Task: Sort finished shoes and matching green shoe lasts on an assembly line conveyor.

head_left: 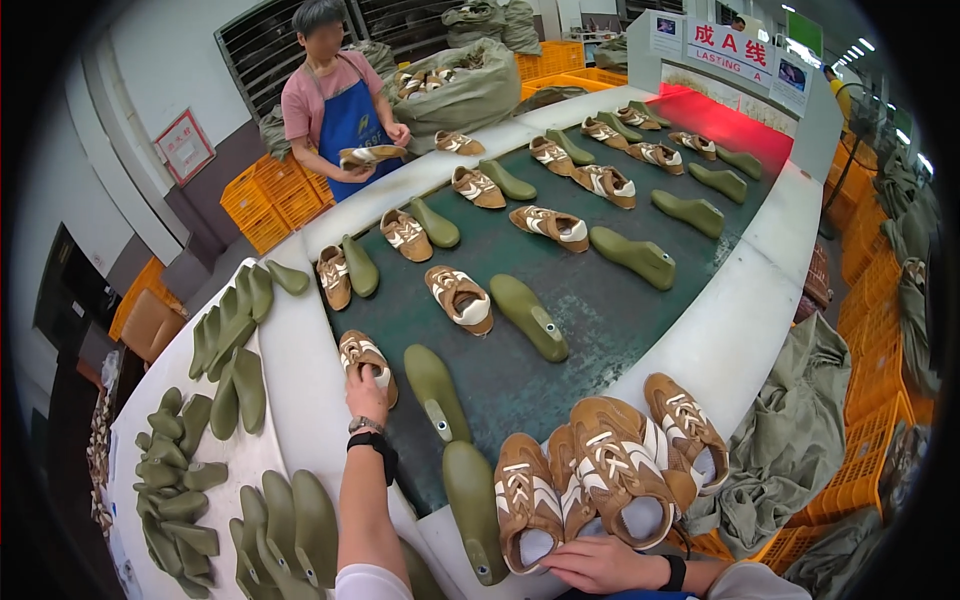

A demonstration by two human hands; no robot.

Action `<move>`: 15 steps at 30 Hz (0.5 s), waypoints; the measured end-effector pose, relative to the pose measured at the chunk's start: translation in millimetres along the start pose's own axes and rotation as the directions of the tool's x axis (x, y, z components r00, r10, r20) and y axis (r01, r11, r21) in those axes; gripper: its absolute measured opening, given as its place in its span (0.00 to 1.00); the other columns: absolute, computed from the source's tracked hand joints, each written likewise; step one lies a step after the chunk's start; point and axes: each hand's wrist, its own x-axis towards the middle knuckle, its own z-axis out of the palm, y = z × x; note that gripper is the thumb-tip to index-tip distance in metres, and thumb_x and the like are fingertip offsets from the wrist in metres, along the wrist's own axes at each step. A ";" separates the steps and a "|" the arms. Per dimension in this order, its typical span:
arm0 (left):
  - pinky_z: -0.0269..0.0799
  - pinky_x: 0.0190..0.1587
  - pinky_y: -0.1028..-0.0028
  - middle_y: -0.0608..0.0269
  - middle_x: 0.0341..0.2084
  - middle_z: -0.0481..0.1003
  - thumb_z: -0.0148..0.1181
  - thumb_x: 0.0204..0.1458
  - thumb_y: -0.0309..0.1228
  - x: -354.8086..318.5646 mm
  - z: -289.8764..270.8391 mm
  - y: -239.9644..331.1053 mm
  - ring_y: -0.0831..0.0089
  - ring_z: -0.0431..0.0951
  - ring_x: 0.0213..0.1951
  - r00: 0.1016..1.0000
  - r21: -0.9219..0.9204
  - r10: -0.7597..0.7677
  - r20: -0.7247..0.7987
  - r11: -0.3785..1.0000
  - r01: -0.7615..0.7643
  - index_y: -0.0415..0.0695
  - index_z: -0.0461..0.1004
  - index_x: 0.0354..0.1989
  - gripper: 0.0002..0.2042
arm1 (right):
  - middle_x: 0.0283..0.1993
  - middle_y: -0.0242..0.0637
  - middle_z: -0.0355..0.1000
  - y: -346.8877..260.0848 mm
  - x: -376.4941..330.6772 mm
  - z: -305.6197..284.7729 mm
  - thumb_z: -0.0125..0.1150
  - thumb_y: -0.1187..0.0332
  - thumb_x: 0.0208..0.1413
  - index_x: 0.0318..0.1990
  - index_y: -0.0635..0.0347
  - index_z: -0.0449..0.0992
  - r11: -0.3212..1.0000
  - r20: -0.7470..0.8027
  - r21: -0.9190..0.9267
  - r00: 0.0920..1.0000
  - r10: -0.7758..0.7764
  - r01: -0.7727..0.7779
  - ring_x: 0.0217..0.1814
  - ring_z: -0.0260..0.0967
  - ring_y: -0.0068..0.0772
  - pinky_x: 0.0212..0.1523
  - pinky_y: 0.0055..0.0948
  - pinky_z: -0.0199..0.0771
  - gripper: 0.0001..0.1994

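Note:
My left hand (368, 393) reaches to the left edge of the green belt and grips a brown-and-white lace-up shoe (360, 348) at its opening. Beside that shoe lies an olive-green shoe last (432, 385). At the near edge my right hand (605, 563) pinches the heel of another brown-and-white shoe (527, 490), the leftmost of a cluster. More shoes (612, 450) press against it on the right, one overlapping another. Left of them lies a second green last (470, 505).
Shoes and lasts lie in rows along the green belt (560, 375). Many lasts (180, 500) pile on the white table (140, 420) to the left. Across the belt, a person in a blue apron (350, 120) holds a shoe. Orange crates (875, 390) and sacks (785, 440) line the right.

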 end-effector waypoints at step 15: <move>0.65 0.57 0.64 0.50 0.55 0.66 0.55 0.42 0.20 -29.5 -12.2 69.1 0.54 0.67 0.55 0.694 -0.119 0.510 0.508 0.840 -0.530 0.46 0.72 0.47 0.20 | 0.32 0.33 0.74 -13.9 -8.4 3.0 0.62 0.72 0.49 0.41 0.59 0.77 0.995 0.106 -0.038 0.990 -0.093 0.097 0.30 0.72 0.30 0.28 0.25 0.73 0.10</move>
